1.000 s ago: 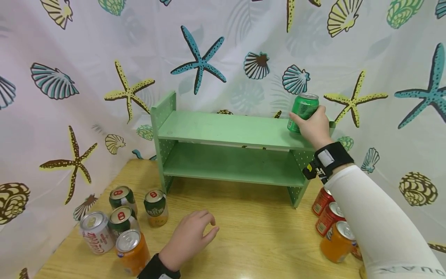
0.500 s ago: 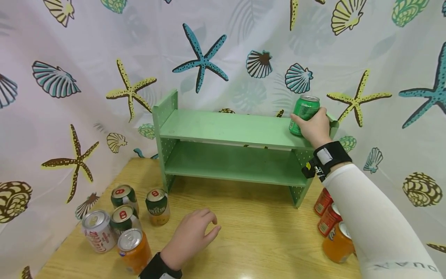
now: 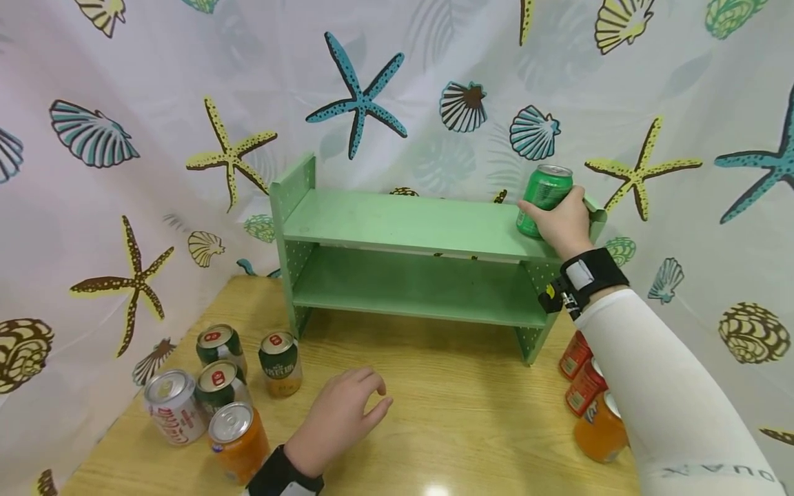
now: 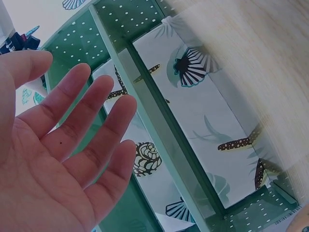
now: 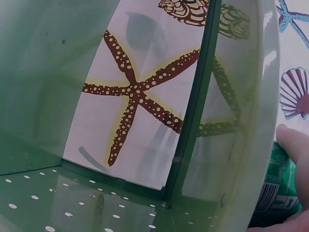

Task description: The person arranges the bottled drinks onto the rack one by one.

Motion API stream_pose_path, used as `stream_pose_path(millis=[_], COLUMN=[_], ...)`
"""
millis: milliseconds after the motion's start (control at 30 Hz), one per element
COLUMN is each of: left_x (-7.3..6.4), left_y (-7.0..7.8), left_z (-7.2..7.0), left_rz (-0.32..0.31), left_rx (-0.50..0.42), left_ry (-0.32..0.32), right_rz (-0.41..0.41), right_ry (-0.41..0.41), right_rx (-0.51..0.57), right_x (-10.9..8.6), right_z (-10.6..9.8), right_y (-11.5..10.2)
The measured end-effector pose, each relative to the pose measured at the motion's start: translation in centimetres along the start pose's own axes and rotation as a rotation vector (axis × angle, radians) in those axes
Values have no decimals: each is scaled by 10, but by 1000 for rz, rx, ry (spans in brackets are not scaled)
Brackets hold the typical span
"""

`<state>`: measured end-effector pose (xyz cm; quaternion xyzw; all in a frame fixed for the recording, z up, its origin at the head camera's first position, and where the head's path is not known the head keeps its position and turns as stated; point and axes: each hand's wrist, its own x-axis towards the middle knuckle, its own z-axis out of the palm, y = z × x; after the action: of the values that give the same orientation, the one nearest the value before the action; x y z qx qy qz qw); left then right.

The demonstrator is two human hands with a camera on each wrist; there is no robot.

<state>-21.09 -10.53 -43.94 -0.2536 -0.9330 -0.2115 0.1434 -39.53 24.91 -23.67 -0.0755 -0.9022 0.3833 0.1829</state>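
Note:
In the head view my right hand grips a green soda can, thumb on its left side. The can stands upright at the right end of the top board of a green two-tier shelf. Part of that can also shows at the right edge of the right wrist view, with the thumb against it. My left hand hovers over the wooden table with loosely bent fingers and holds nothing. Its palm and spread fingers face the camera in the left wrist view.
Left of my left hand stand dark green cans, a white can and an orange can. On the right, red cans and another orange can stand partly behind my sleeve. A patterned curtain hangs behind the shelf.
The head view has shifted slightly. My right hand keeps its grip on the green can at the shelf's right end, and my left hand stays over the table.

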Motion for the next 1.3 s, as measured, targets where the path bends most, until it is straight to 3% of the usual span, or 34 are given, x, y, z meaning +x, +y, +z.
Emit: stream_pose_path(millis=[433, 633, 967, 1300], left_x=[0, 0, 1, 1], left_y=[1, 2, 1, 3], left_z=[1, 1, 4, 3], left_rz=[17, 21, 22, 11], left_rx=[3, -7, -13, -11], left_ry=[20, 18, 8, -3], right_rz=[44, 25, -38, -77], right_ry=[-45, -68, -43, 13], right_rx=[-6, 9, 74, 62], right_x=[-6, -15, -32, -49], right_z=[-2, -4, -6, -8], right_y=[-2, -4, -5, -15])
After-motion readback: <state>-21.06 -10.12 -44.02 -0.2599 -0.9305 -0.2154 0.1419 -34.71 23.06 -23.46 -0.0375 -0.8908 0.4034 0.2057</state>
